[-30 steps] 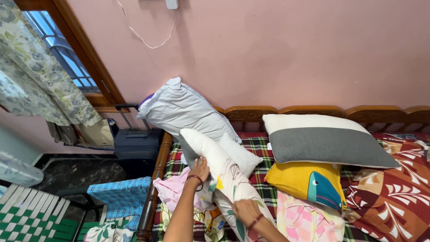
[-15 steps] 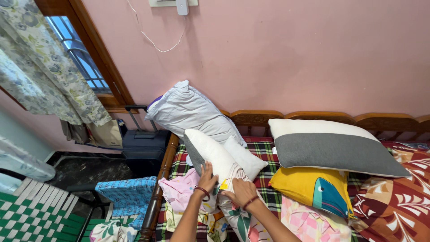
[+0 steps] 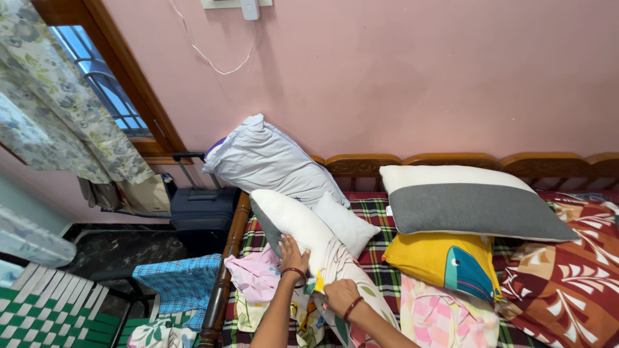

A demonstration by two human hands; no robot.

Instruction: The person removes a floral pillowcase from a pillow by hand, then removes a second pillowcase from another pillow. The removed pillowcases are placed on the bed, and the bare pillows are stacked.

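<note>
The left hand (image 3: 291,252) lies flat against the left side of the white pillow (image 3: 293,219), fingers spread and extended, not closed around anything. The right hand (image 3: 340,296) is clamped on the floral pillowcase (image 3: 345,270), which covers the near part of the white pillow; the far part of the pillow is bare. The white pillow lies tilted on the bed (image 3: 377,270), near its left side, with its far end pointing up and to the left.

A grey-white pillow (image 3: 267,158) leans against the pink wall (image 3: 400,77) behind the white pillow, and a small white cushion (image 3: 348,222) lies just to the right of it. A pink cloth (image 3: 258,274) lies bunched on the bed beside the left hand. Further right lie a grey-and-white pillow (image 3: 467,203) and, nearer, a yellow cushion (image 3: 445,261). A dark suitcase (image 3: 203,212) stands on the floor left of the bed, under the window (image 3: 97,77).
</note>
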